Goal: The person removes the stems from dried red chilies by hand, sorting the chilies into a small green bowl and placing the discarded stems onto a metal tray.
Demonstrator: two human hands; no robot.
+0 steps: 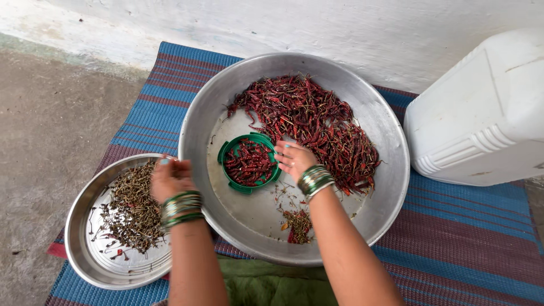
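1. The right hand (293, 159) rests inside the large round metal basin (391, 170), palm turned partly up and fingers loosely curled. It lies at the edge of the heap of dried red chillies (317, 122) and just beside the green plastic bowl (231, 148); whether it grips a chilli cannot be told.
2. The left hand (170, 177) hovers over the rim where the basin meets the smaller metal plate (82, 249), fingers bunched together (anything pinched in them is too small to see).
3. The green bowl sits inside the basin, left of the heap, and is filled with red chillies.
4. The smaller plate lies left of the basin, its edge tucked beneath the basin's rim, and carries a loose pile of greenish-brown chilli stems (131, 212).
5. A small scatter of broken chilli bits (298, 224) lies on the basin floor near the right forearm.
6. Both wrists wear stacks of green bangles (180, 208).
7. Basin and plate stand on a blue-and-maroon striped mat (464, 249) spread on the floor, with a white plastic jerrycan (481, 113) on the mat's right side, against the pale wall (340, 28).
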